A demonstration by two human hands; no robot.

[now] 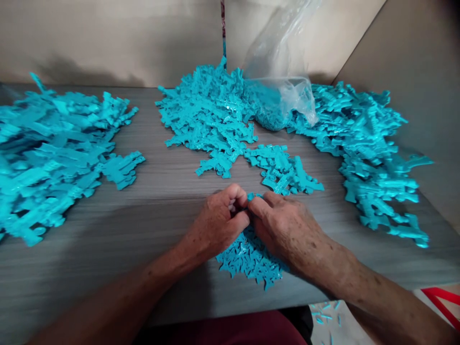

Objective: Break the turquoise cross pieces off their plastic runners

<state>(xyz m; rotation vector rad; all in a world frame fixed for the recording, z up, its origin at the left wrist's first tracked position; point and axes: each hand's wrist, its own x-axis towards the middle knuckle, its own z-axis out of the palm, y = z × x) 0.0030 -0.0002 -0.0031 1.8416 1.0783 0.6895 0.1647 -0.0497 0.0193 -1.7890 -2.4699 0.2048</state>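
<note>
Both hands meet above the table, just over a small pile of star-like turquoise plastic pieces point(247, 256). My right hand point(285, 218) is closed, with a turquoise plastic piece point(254, 196) showing at its fingertips. Fingers curled and thumb pressed in, my left hand point(224, 218) touches or almost touches the right one; what it pinches is hidden between the hands. Right beyond the fingers lies a loose group of joined-looking turquoise plastic pieces point(283, 167).
Large heaps of turquoise pieces lie at the left point(53, 153), back middle point(208, 110) and right point(377, 143) of the grey table point(143, 215). A clear plastic bag point(283, 96) with turquoise contents stands between two heaps. Panels point(108, 43) close the back and right. Turquoise bits point(325, 316) lie below the front edge.
</note>
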